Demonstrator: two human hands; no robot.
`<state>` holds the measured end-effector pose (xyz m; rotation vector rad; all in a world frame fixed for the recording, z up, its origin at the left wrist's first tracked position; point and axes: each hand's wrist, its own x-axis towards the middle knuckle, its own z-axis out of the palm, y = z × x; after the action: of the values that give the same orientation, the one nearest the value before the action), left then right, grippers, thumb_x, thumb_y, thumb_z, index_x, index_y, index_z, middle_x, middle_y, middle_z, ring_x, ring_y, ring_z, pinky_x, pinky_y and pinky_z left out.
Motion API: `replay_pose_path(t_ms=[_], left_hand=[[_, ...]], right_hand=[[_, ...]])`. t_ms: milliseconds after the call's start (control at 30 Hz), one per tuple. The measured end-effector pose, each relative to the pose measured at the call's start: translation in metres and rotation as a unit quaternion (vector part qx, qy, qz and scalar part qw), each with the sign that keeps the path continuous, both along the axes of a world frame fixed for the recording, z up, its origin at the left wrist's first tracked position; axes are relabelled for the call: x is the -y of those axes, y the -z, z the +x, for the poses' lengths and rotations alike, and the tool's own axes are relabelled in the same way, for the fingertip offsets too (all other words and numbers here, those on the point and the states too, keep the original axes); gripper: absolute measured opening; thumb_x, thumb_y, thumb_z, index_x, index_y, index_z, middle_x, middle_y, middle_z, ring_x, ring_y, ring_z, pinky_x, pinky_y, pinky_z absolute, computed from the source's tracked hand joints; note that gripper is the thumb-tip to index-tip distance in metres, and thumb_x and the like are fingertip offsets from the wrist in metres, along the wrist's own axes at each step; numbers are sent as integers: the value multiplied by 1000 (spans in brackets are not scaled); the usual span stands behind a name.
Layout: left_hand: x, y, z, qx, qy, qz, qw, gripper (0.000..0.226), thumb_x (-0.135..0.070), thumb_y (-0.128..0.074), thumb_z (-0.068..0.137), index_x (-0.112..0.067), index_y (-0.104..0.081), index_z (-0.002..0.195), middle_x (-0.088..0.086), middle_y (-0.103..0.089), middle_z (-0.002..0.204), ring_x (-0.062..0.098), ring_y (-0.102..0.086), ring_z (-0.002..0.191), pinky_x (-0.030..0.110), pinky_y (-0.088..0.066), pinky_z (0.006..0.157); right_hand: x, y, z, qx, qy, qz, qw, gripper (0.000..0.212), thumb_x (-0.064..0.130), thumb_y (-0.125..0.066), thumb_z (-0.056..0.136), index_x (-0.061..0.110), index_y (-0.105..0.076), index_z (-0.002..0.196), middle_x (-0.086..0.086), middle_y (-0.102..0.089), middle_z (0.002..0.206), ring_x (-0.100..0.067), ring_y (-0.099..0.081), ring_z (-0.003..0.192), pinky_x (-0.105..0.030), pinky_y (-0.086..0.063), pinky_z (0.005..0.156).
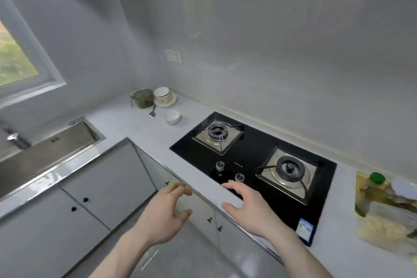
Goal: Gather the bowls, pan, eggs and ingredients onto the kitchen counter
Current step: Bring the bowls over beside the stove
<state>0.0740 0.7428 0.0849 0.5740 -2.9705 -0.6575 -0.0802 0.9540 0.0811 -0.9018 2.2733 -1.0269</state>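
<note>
Two bare hands are seen low in the middle of the frame, both empty. The left hand is held over the cupboard doors, its fingers curled loosely and spread, nothing gripped. The right hand is held at the front edge of the counter, fingers parted and bent, touching no object that can be made out.

Just beyond the right hand, a black two-burner hob is set into the counter, with two knobs near its front edge. At the right edge of the frame, a pile of ingredients is seen on the counter: clear plastic containers, one with pale shredded food, and a bottle with a green cap; the rest is too blurred to name.

On the left of the frame a steel sink is sunk into the counter, with a tap at its far left.

Farther off, in the corner at centre frame, a small white bowl is placed on the counter, a spoon just to its left. Behind them a patterned bowl is stacked on a plate, with a green lidded container just beside it. A window is seen at upper left.
</note>
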Motion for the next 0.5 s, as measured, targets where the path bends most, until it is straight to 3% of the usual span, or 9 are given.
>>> replay_pose_path(t_ms=[67, 167, 500], left_hand=[[43, -3, 57, -9, -50, -4, 999, 41, -44, -65, 83, -40, -57, 123, -20, -46, 143, 8, -47, 132, 22, -37, 109], [89, -9, 123, -15, -103, -9, 994, 40, -41, -67, 85, -39, -57, 123, -20, -46, 142, 8, -47, 130, 18, -35, 107], [185, -16, 321, -59, -299, -11, 952, 35, -38, -68, 89, -41, -55, 121, -27, -43, 138, 1, -45, 127, 17, -34, 100]], right_hand=[[53, -4, 34, -15, -45, -4, 999, 47, 40, -64, 92, 46, -51, 137, 26, -43, 148, 2, -50, 128, -13, -39, 101], [112, -6, 73, -34, -97, -24, 994, 47, 40, -66, 90, 43, -54, 135, 22, -45, 149, 6, -41, 136, -23, -33, 116], [295, -17, 205, -48, -271, -50, 960, 46, 39, -68, 91, 44, -54, 135, 28, -43, 147, 4, -41, 135, -27, -35, 116]])
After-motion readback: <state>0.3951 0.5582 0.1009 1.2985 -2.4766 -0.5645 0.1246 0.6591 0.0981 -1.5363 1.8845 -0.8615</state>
